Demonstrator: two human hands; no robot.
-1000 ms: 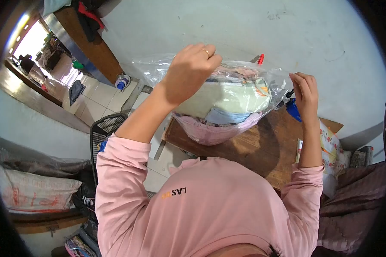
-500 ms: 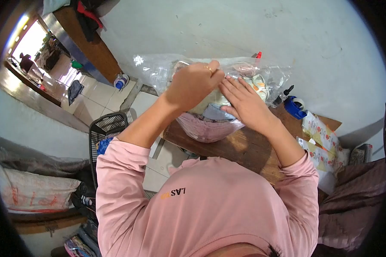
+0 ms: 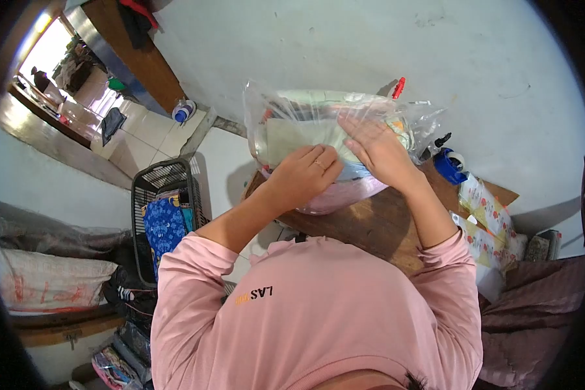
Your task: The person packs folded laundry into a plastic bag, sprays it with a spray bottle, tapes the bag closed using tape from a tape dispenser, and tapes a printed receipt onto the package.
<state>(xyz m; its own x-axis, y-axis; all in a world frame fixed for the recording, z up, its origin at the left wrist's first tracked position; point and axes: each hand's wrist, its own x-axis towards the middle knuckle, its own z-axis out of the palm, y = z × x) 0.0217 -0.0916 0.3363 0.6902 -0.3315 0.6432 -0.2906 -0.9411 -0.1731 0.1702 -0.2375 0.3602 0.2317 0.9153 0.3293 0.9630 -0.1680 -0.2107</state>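
A clear plastic bag [image 3: 292, 107] full of folded cloths, pale green, blue and pink, rests on a brown wooden table [image 3: 370, 224] against the wall. My left hand [image 3: 309, 170], with a ring on one finger, is closed on the plastic at the bag's near side. Flat on the upper side of the bag lies my right hand [image 3: 380, 149], its fingers stretched out and pointing up and left. Plastic is pulled into creases between the hands and the bag's far edge.
Right of the bag are a blue tape dispenser [image 3: 450, 166] and flower-patterned packages [image 3: 484, 208]. A red object [image 3: 398, 88] stands behind the bag. On the left, a black basket [image 3: 162, 172] holds blue patterned cloth [image 3: 164, 224].
My left hand has come down and nearer to me, drawing the plastic along. My right hand, first at the bag's right edge, moved in onto its top and opened flat.
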